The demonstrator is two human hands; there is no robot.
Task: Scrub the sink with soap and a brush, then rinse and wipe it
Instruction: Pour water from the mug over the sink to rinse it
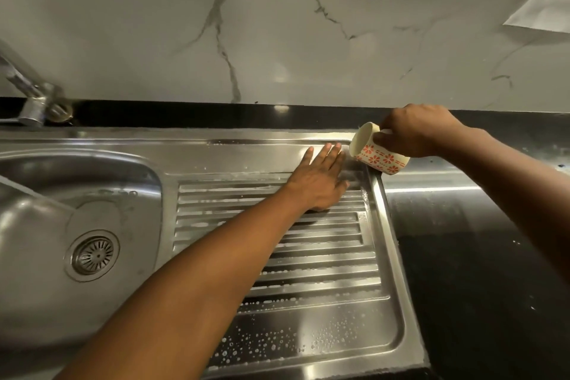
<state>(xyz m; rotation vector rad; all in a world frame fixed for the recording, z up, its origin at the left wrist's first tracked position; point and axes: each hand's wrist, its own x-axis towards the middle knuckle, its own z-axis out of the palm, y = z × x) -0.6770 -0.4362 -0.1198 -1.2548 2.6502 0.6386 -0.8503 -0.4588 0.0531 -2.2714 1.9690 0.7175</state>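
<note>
From the head view, my left hand [320,182] lies flat with fingers straight on the far right corner of the steel sink [197,163] drainboard, which is dotted with droplets. My right hand [416,133] grips a tipped flower-patterned mug [379,155] just beside those fingers, above the drainboard's edge by the black worktop [481,256].
</note>
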